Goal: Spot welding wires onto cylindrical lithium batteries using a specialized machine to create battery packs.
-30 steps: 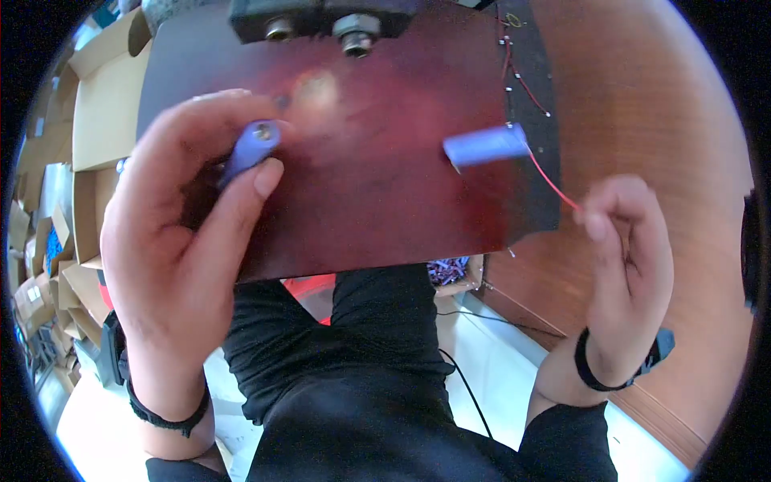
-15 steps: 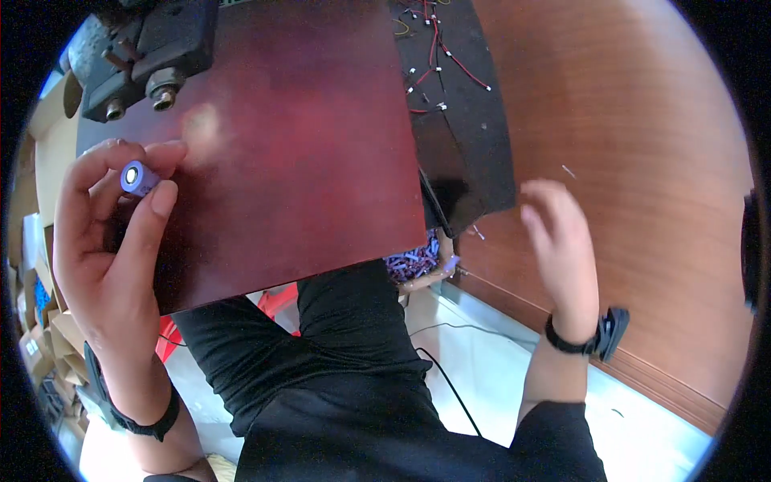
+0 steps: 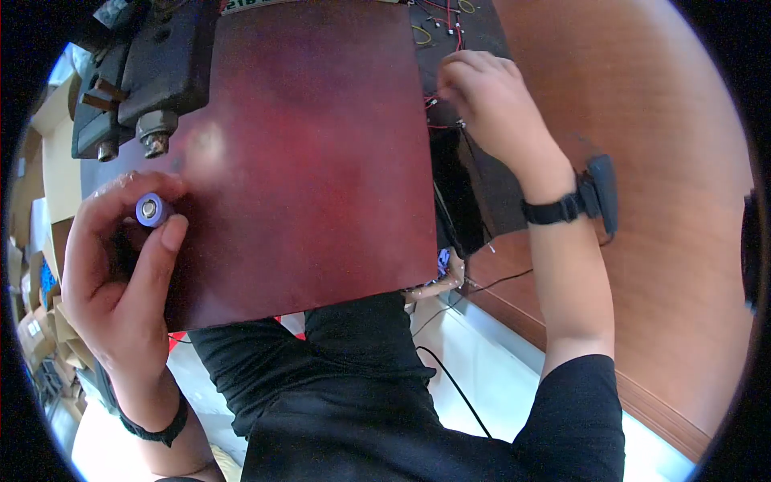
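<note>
Between its thumb and fingers, my left hand [image 3: 120, 273] holds a purple cylindrical battery cell [image 3: 151, 210], with one metal end facing up. It is over the left side of the dark red board [image 3: 313, 193], just below a black metal fixture with bolts [image 3: 165, 76]. My right hand [image 3: 494, 104] is above the black mat, among thin red and black wire leads [image 3: 450, 24] with small white connectors. Its fingers are curled together and pointing down. The fingertips are slightly blurred, and whatever they may hold is hidden.
The black mat [image 3: 498, 205] lies right of the board, on a brown wooden table [image 3: 642, 161]. Below the board's right corner, a container [image 3: 456, 273] with purple pieces partly shows. Cardboard boxes [image 3: 60, 173] stand at the far left. A black cable [image 3: 458, 394] runs across the floor.
My right hand has moved up and left from the wooden table to the wire leads on the mat. The left hand still holds the battery cell, its end turned slightly. The whole view has shifted a little.
</note>
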`<state>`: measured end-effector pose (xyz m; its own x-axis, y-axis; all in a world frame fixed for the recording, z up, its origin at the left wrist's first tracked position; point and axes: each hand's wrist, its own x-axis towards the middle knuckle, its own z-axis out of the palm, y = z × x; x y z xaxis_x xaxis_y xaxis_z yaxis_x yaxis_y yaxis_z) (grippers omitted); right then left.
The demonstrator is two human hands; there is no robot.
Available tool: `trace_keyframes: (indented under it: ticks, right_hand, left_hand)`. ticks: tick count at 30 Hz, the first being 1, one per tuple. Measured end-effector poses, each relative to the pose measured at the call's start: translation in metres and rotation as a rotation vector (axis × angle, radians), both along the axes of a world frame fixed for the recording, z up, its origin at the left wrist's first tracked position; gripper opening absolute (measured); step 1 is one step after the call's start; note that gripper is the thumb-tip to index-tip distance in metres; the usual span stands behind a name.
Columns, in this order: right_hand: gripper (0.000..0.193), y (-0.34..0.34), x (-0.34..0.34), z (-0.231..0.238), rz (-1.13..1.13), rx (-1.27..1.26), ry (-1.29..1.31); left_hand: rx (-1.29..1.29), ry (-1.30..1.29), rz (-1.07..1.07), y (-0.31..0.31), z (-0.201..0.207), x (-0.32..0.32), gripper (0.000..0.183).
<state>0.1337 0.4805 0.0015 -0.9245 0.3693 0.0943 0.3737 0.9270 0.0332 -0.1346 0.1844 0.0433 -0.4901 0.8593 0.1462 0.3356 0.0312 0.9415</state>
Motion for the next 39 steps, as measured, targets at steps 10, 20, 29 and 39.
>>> trace_keyframes:
  ticks: [10, 20, 29, 39]
  right_hand:
    - [0.013, -0.033, 0.025, 0.067, -0.201, 0.049, 0.464]
    - [0.015, -0.041, 0.014, 0.081, -0.163, -0.268, 0.718]
    - [0.010, -0.112, -0.011, 0.075, -0.031, -0.512, 0.676]
    - [0.008, -0.128, -0.035, 0.040, -0.028, -0.983, 0.983]
  left_hand:
    - [-0.042, 0.043, -0.022, -0.006, 0.005, -0.001, 0.027]
    - [-0.073, 0.110, 0.014, 0.019, 0.004, 0.012, 0.025]
    - [0.000, 0.321, 0.030, 0.031, 0.011, 0.012, 0.023]
    - [-0.024, -0.055, 0.072, 0.040, 0.001, 0.010, 0.028]
